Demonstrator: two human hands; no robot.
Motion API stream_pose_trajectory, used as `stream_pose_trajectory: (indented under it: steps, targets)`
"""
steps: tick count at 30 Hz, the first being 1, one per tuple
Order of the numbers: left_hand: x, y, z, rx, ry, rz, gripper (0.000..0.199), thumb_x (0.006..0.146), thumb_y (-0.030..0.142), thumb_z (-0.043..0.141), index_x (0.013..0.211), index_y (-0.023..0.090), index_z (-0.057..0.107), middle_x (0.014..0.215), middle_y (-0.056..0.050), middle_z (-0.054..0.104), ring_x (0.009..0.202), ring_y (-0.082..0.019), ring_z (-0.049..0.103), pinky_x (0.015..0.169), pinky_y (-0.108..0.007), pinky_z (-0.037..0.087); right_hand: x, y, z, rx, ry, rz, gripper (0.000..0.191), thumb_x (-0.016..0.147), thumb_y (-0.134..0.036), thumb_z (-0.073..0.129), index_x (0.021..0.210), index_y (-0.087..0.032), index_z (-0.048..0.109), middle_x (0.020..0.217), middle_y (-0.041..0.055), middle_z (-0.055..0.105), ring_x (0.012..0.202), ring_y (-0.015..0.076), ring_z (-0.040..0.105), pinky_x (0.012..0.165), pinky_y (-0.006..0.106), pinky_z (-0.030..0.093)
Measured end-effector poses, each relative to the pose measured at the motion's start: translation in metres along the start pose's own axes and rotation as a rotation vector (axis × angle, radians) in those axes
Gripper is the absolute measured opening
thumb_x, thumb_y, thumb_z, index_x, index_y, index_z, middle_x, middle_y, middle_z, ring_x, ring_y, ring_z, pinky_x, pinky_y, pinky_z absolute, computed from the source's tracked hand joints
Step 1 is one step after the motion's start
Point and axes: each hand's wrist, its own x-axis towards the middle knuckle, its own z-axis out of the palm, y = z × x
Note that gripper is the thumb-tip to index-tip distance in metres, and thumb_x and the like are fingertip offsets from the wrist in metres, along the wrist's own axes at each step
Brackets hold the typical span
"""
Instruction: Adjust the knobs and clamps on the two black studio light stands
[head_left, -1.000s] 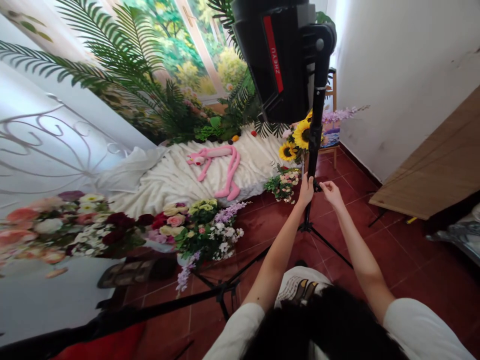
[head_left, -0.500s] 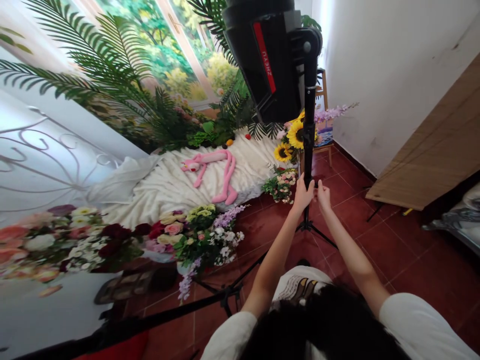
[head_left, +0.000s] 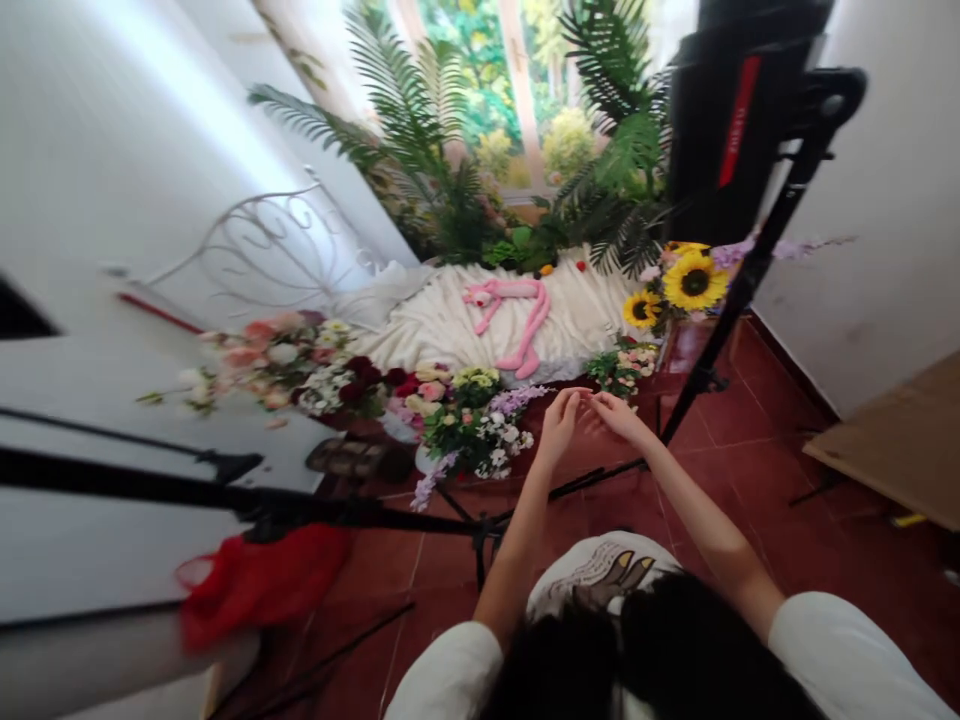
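My left hand (head_left: 561, 422) and my right hand (head_left: 613, 412) are held close together in front of me, fingertips nearly meeting. No object shows between them, and both have their fingers apart, slightly curled. Right of them stands a black light stand (head_left: 739, 290), which neither hand touches, with a black studio light (head_left: 709, 130) bearing a red stripe on top. Beyond my hands a pink plush toy (head_left: 534, 325) lies on a creamy white cloth (head_left: 442, 320).
Flower bunches (head_left: 469, 420) stand to the left, sunflowers (head_left: 694, 280) to the right. A black pole (head_left: 150, 485) crosses the lower left above a red bag (head_left: 262, 585). At right, a brown board (head_left: 892, 440) stands near the wall.
My hands have come off the light stand and moved left of it. The view has turned left, bringing the red bag and more of the white metal headboard into sight.
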Motion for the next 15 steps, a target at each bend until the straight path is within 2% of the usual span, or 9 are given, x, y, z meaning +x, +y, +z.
stream_pose_trajectory:
  steps: [2, 4, 6, 8, 11, 15]
  targets:
    - [-0.009, 0.004, -0.038, 0.072, 0.200, 0.034, 0.035, 0.094, 0.047, 0.046, 0.098, 0.018, 0.066, 0.097, -0.007, 0.070, 0.092, -0.016, 0.065, 0.085, -0.029, 0.051, 0.011, -0.004, 0.033, -0.062, -0.162, -0.011, 0.019, 0.091, -0.037, 0.062, 0.089, -0.019, 0.054, 0.070, 0.0003, 0.070, 0.055, 0.0118, 0.067, 0.052, 0.021, 0.054]
    - [-0.019, 0.010, -0.076, 0.191, 0.463, 0.090, 0.034, 0.095, 0.045, 0.045, 0.099, 0.017, 0.064, 0.100, -0.008, 0.068, 0.094, -0.016, 0.063, 0.087, -0.030, 0.049, 0.021, -0.007, 0.067, -0.113, -0.296, -0.002, 0.020, 0.091, -0.036, 0.063, 0.088, -0.018, 0.053, 0.071, 0.0004, 0.070, 0.057, 0.0110, 0.068, 0.051, 0.019, 0.053]
    - [-0.033, 0.018, -0.112, 0.350, 0.734, 0.154, 0.032, 0.096, 0.043, 0.044, 0.099, 0.017, 0.062, 0.101, -0.008, 0.066, 0.095, -0.017, 0.061, 0.090, -0.032, 0.048, 0.029, -0.009, 0.101, -0.156, -0.397, 0.026, 0.019, 0.092, -0.034, 0.063, 0.088, -0.018, 0.053, 0.072, -0.0001, 0.070, 0.057, 0.0098, 0.067, 0.050, 0.017, 0.052]
    - [-0.052, 0.026, -0.146, 0.528, 0.958, 0.210, 0.030, 0.096, 0.041, 0.044, 0.098, 0.017, 0.061, 0.099, -0.008, 0.063, 0.097, -0.017, 0.058, 0.093, -0.033, 0.045, 0.035, -0.009, 0.133, -0.203, -0.487, 0.052, 0.017, 0.093, -0.032, 0.061, 0.087, -0.019, 0.052, 0.072, -0.0007, 0.069, 0.057, 0.0090, 0.067, 0.050, 0.016, 0.052]
    - [-0.086, 0.037, -0.188, 0.755, 1.205, 0.228, 0.026, 0.095, 0.040, 0.047, 0.097, 0.017, 0.059, 0.098, -0.009, 0.061, 0.100, -0.019, 0.055, 0.097, -0.037, 0.042, 0.042, -0.004, 0.178, -0.257, -0.611, 0.056, 0.015, 0.094, -0.030, 0.059, 0.087, -0.019, 0.050, 0.073, -0.0008, 0.069, 0.058, 0.0084, 0.066, 0.052, 0.017, 0.053]
    - [-0.134, 0.043, -0.227, 0.901, 1.496, 0.142, 0.029, 0.092, 0.042, 0.053, 0.105, 0.016, 0.054, 0.109, -0.012, 0.057, 0.109, -0.022, 0.052, 0.100, -0.041, 0.042, 0.049, 0.009, 0.233, -0.321, -0.666, -0.005, 0.013, 0.091, -0.028, 0.060, 0.097, -0.020, 0.052, 0.088, 0.0027, 0.068, 0.070, 0.0107, 0.066, 0.056, 0.020, 0.056]
